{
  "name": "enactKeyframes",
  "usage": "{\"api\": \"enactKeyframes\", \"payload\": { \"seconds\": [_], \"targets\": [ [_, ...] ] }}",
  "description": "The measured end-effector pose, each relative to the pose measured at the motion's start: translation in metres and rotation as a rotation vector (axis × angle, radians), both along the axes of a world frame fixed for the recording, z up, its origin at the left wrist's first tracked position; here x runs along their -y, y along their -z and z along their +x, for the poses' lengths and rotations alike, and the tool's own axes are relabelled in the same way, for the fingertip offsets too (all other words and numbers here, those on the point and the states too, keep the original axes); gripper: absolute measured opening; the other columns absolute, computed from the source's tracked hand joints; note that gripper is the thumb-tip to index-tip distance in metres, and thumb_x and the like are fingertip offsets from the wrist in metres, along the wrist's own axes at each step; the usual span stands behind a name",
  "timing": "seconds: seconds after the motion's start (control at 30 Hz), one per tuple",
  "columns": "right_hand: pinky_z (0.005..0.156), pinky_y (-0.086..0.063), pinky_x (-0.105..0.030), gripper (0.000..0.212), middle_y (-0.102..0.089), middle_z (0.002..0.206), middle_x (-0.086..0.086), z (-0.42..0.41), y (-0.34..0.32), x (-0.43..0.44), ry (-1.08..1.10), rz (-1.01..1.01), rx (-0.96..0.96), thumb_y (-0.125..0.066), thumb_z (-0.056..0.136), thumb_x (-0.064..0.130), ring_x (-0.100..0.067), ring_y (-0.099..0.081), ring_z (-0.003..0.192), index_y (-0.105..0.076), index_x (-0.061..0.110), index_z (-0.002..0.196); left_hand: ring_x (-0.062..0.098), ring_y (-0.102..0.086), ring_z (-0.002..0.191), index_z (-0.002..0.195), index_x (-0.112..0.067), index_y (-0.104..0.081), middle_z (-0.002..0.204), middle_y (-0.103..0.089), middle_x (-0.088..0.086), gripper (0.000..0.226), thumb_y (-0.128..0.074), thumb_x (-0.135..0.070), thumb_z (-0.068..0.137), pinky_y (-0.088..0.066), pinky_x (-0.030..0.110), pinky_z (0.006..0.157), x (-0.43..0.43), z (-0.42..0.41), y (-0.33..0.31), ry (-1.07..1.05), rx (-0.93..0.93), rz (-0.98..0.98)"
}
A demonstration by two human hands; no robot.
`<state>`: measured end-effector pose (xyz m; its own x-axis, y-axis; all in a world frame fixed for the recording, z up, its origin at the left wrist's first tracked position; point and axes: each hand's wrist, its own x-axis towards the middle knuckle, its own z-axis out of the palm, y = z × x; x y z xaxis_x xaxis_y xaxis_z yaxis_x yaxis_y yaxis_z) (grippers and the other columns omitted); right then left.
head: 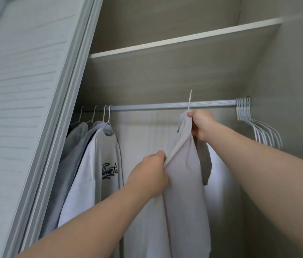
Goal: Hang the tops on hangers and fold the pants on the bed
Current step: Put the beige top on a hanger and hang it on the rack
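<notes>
Top in hand: a pale grey, soft cotton top (pixel 184 183) is held at the centre of the frame, draped on a thin white wire hanger (pixel 190 99) of which only the hook is seen.
Hook and rail: the hook is seen edge-on, crossing the grey ribbed metal closet rail (pixel 165 105) with its tip above it; whether it is caught over the rail cannot be told.
Right hand: the right hand (pixel 202 125) is clenched round the neck of the top just below the rail, where the hook comes out.
Left hand: the left hand (pixel 148 174) is lower and to the left, and a fold of the top's side is pinched in it and drawn taut.
Done so far: at the left end of the rail several tops are already hung, a white sweatshirt with black script lettering (pixel 98 164) in front and grey garments (pixel 78 131) behind it.
Hangers left: a bunch of empty white wire hangers (pixel 258 127) is pushed to the right end of the rail.
Left to do: this top is judged to be nearly in place, needing only to be seated and released. The pants and the bed are not in view, so the folding cannot be judged.
Surroundings: a white-edged shelf (pixel 184 38) is seen across the upper frame, and a pale louvred closet door (pixel 26 90) fills the left.
</notes>
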<state>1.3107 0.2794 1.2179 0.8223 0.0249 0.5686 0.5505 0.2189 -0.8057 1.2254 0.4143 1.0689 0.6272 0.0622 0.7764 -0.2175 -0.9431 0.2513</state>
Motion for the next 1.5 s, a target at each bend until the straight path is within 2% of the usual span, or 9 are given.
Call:
{"api": "enactKeyframes", "payload": {
  "seconds": [0.2, 0.37, 0.5, 0.63, 0.73, 0.8, 1.0, 1.13, 1.5],
  "targets": [
    [0.061, -0.051, -0.033, 0.015, -0.057, 0.079, -0.01, 0.053, 0.001, -0.004, 0.054, -0.083, -0.028, -0.054, 0.095, 0.003, -0.024, -0.058, 0.067, -0.054, 0.011, 0.083, 0.034, -0.057, 0.097, 0.106, -0.017, -0.049, 0.106, -0.058, 0.006, 0.019, -0.047, -0.01, 0.088, -0.05, 0.043, 0.081, -0.013, 0.026, -0.012, -0.084, -0.002, 0.093],
    [0.045, -0.05, -0.026, 0.015, -0.058, 0.079, -0.013, 0.069, 0.016, -0.018, 0.08, -0.155, 0.0, -0.048, 0.097, 0.003, -0.027, -0.06, 0.065, -0.053, 0.01, 0.085, 0.034, -0.054, 0.09, 0.093, -0.017, -0.044, 0.092, -0.052, 0.004, 0.011, -0.045, -0.008, 0.087, -0.039, 0.036, 0.069, -0.024, 0.043, 0.007, -0.087, -0.028, 0.125],
    [0.073, -0.058, -0.04, 0.008, -0.062, 0.088, -0.018, 0.059, 0.029, -0.025, 0.454, -0.538, 0.19, -0.052, 0.087, 0.008, -0.037, -0.067, 0.081, -0.058, 0.005, 0.084, 0.036, -0.05, 0.084, 0.085, -0.018, -0.037, 0.08, -0.042, 0.001, 0.013, -0.044, -0.008, 0.086, -0.037, 0.037, 0.068, -0.037, 0.048, 0.018, -0.101, -0.064, 0.136],
    [0.072, -0.062, -0.046, 0.012, -0.069, 0.096, -0.021, 0.032, 0.042, -0.041, 0.618, -0.853, 0.26, -0.05, 0.083, 0.007, -0.039, -0.073, 0.071, -0.059, 0.001, 0.087, 0.035, -0.048, 0.081, 0.074, -0.022, -0.029, 0.076, -0.039, 0.0, 0.024, -0.043, -0.006, 0.086, -0.037, 0.036, 0.067, -0.054, 0.043, 0.024, -0.127, -0.096, 0.138],
    [0.085, -0.054, -0.036, 0.004, -0.058, 0.129, -0.022, 0.028, 0.046, -0.056, 0.665, -0.912, 0.366, -0.051, 0.091, 0.008, -0.036, -0.063, 0.115, -0.051, 0.007, 0.087, 0.036, -0.054, 0.085, 0.081, -0.016, -0.036, 0.082, -0.049, 0.007, 0.013, -0.042, -0.006, 0.087, -0.048, 0.042, 0.071, -0.069, 0.037, 0.025, -0.151, -0.107, 0.139],
    [0.08, -0.046, -0.032, 0.007, -0.056, 0.131, -0.021, 0.033, 0.047, -0.065, 0.624, -0.891, 0.406, -0.049, 0.096, 0.01, -0.034, -0.058, 0.121, -0.053, 0.005, 0.093, 0.038, -0.057, 0.089, 0.086, -0.014, -0.042, 0.091, -0.057, 0.012, 0.007, -0.042, -0.007, 0.087, -0.052, 0.047, 0.077, -0.08, 0.034, 0.025, -0.176, -0.106, 0.121],
    [0.05, -0.053, -0.032, 0.018, -0.061, 0.091, -0.021, 0.06, 0.057, -0.101, 0.395, -0.852, 0.472, -0.04, 0.101, 0.013, -0.031, -0.062, 0.054, -0.052, 0.006, 0.089, 0.032, -0.056, 0.086, 0.08, -0.022, -0.042, 0.088, -0.057, 0.004, 0.014, -0.043, -0.013, 0.091, -0.046, 0.038, 0.067, -0.119, 0.029, 0.029, -0.261, -0.124, 0.09],
    [0.063, -0.061, -0.043, 0.03, -0.067, 0.1, -0.024, 0.077, 0.064, -0.133, 0.289, -0.801, 0.476, -0.037, 0.102, 0.017, -0.037, -0.069, 0.058, -0.057, 0.0, 0.115, 0.029, -0.06, 0.086, 0.09, -0.022, -0.052, 0.091, -0.061, 0.001, 0.011, -0.044, -0.014, 0.092, -0.052, 0.039, 0.068, -0.143, 0.024, 0.031, -0.362, -0.138, 0.075],
    [0.076, -0.059, -0.042, 0.033, -0.063, 0.114, -0.024, 0.101, 0.069, -0.248, 0.12, -0.769, 0.557, -0.042, 0.105, 0.025, -0.037, -0.068, 0.076, -0.056, 0.002, 0.123, 0.03, -0.06, 0.077, 0.089, -0.017, -0.052, 0.089, -0.06, 0.005, 0.008, -0.046, -0.012, 0.089, -0.055, 0.044, 0.067, -0.194, 0.016, 0.038, -0.584, -0.179, -0.014]
  ]
}}
